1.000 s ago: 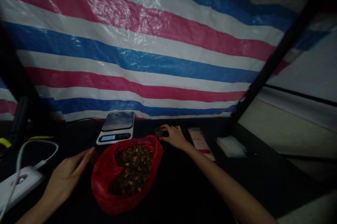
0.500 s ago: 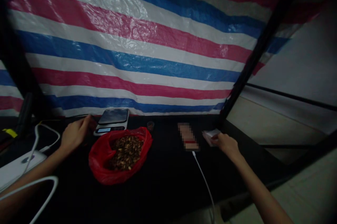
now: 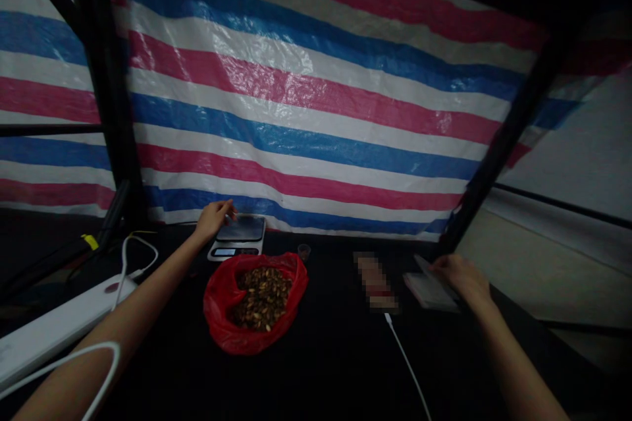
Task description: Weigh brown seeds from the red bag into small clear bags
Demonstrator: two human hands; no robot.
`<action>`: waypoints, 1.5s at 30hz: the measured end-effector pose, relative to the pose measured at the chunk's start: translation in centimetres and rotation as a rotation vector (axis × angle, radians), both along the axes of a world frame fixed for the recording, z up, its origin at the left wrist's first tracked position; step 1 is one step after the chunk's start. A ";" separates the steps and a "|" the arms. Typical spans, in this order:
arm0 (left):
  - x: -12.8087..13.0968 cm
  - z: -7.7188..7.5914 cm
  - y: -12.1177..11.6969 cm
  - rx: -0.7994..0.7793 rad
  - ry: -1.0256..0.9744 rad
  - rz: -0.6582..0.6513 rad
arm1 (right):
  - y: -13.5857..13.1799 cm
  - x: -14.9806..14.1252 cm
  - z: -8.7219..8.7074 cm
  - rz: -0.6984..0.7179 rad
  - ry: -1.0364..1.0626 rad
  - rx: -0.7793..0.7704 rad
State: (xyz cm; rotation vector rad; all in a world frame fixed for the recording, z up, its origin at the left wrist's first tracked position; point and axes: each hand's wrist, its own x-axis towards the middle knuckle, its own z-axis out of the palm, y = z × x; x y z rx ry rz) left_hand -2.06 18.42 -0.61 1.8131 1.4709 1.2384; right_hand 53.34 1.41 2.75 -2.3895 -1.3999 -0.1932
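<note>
My left hand (image 3: 216,218) hovers at the upper left corner of a small digital kitchen scale (image 3: 240,230), fingers loosely bent and apart, with nothing visible in them. The scale's display is lit. Thin clear plastic bags (image 3: 430,291) lie in a flat stack on the right of the dark table. Above that stack, my right hand (image 3: 463,278) pinches the edge of one clear plastic bag (image 3: 434,271) and holds it raised at a slant. In front of the scale sits an open red plastic bag (image 3: 224,299) full of brown and yellowish seed-like pieces (image 3: 261,296).
A small clear cup (image 3: 304,252) stands right of the scale. A blurred-out phone (image 3: 376,282) with a white cable (image 3: 407,362) lies mid-table. On the left are a white power strip (image 3: 64,322) and looped cable. Striped sheeting (image 3: 306,131) hangs behind, between dark posts.
My left hand has moved from beside the scale up to its upper left corner. My right hand has lifted one clear bag off the stack. The view has shifted left.
</note>
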 end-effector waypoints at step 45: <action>6.2 5.3 -5.2 0.342 -0.021 -0.247 | 12.3 -34.0 1.0 1.188 0.909 0.460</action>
